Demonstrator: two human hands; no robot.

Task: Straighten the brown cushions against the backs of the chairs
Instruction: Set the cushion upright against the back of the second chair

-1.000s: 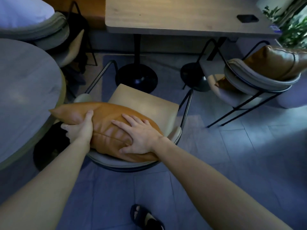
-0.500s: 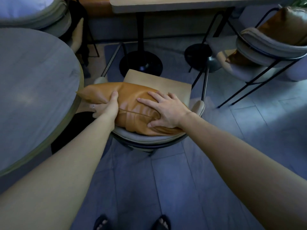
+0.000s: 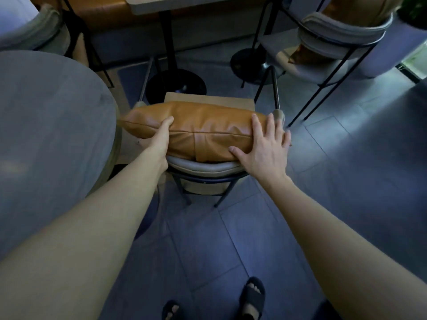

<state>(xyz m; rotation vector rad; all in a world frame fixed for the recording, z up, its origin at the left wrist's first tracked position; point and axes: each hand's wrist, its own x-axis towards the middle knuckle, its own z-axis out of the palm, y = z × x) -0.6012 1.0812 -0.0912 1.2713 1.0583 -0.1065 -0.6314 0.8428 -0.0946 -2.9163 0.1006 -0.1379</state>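
Note:
A brown leather cushion (image 3: 208,125) stands on edge against the curved grey back (image 3: 208,168) of the chair right in front of me. My left hand (image 3: 159,137) grips its left part, thumb on top and fingers hidden behind. My right hand (image 3: 265,146) lies flat with fingers spread over the cushion's right end. A second brown cushion (image 3: 355,8) leans in the back of another chair (image 3: 342,38) at the upper right, with one corner poking out below the backrest.
A round grey table (image 3: 46,135) fills the left side, close to the cushion's left tip. A rectangular table on a black pedestal base (image 3: 175,84) stands beyond the chair. A third chair (image 3: 46,31) is at upper left. My sandalled feet (image 3: 251,299) are on the tiled floor.
The cushion has turned from slanted to level along the chair back. My right hand has slid from its middle to its right end. The view has shifted closer and downward.

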